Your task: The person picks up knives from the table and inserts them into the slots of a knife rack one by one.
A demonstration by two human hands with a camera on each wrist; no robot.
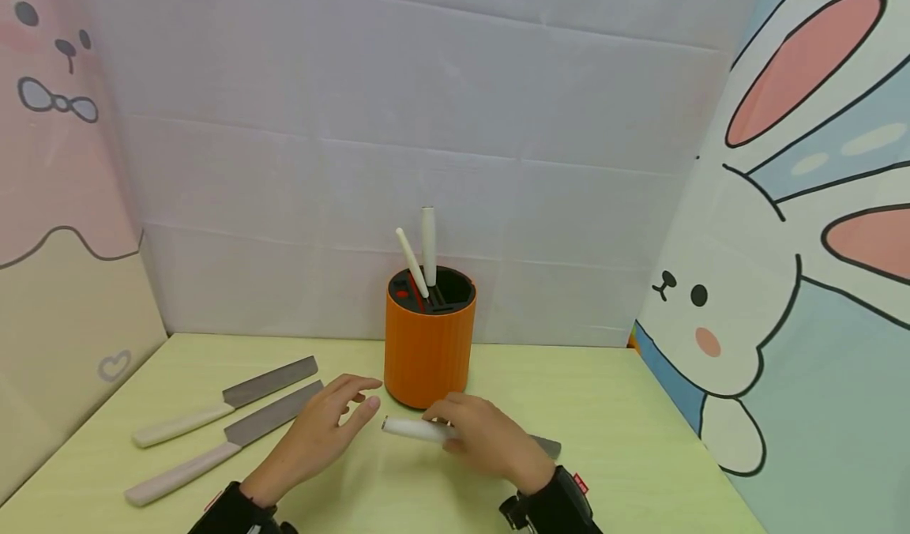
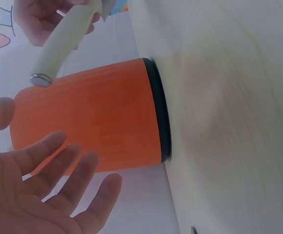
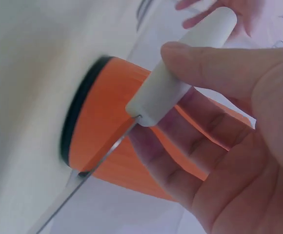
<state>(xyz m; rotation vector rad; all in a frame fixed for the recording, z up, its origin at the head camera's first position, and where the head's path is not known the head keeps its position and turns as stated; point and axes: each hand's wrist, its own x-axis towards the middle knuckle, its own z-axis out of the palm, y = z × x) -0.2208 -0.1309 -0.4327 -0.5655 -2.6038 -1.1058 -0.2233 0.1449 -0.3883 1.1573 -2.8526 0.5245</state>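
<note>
In front of an orange knife block (image 1: 429,356), my right hand (image 1: 490,441) holds a white-handled knife (image 1: 415,429) by its handle, thumb on one side and fingers on the other. Its handle end points left; the blade (image 1: 547,446) runs off to the right, partly hidden by the hand. The right wrist view shows the thin metal blade (image 3: 100,163) leaving the handle (image 3: 166,83). My left hand (image 1: 329,422) hovers left of that handle end, fingers spread and holding nothing; in the left wrist view its palm (image 2: 24,195) faces the block.
Two knives with pale handles, a far one (image 1: 270,381) and a nearer one (image 1: 185,471), lie on the light table (image 1: 398,502) at the left. Two white handles, one upright (image 1: 429,246) and one leaning (image 1: 411,261), stick out of the block. A white curtain (image 1: 284,163) hangs behind.
</note>
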